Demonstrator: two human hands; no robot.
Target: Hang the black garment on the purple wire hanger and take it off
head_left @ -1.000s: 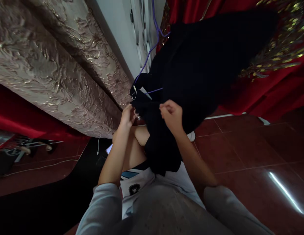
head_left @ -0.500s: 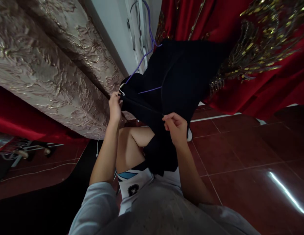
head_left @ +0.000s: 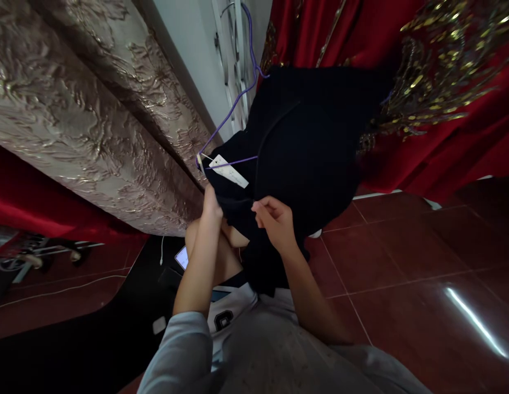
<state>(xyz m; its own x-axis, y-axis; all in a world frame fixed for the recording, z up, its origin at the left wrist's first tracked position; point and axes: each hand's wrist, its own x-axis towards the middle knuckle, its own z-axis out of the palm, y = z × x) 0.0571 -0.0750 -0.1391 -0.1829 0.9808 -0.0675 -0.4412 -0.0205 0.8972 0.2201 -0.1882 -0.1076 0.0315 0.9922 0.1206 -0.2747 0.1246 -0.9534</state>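
Note:
A black garment [head_left: 316,142] hangs on a purple hanger [head_left: 238,98] in front of me, over my bare knee. A white tag [head_left: 229,170] dangles at its left edge. My left hand [head_left: 211,205] pinches the garment's lower left edge just below the tag. My right hand [head_left: 275,219] is closed on a fold of the same dark cloth a little to the right. Both forearms reach up from grey sleeves.
A beige embossed curtain [head_left: 82,109] hangs at the left, red drapes with gold sequins [head_left: 443,82] at the right. A white door [head_left: 205,49] stands behind. A phone [head_left: 181,257] lies on a black seat [head_left: 94,323]. The floor is glossy red tile [head_left: 422,273].
My hands have come closer together on the garment's lower edge; the left one dropped from the hanger end. The white tag now shows flipped outward.

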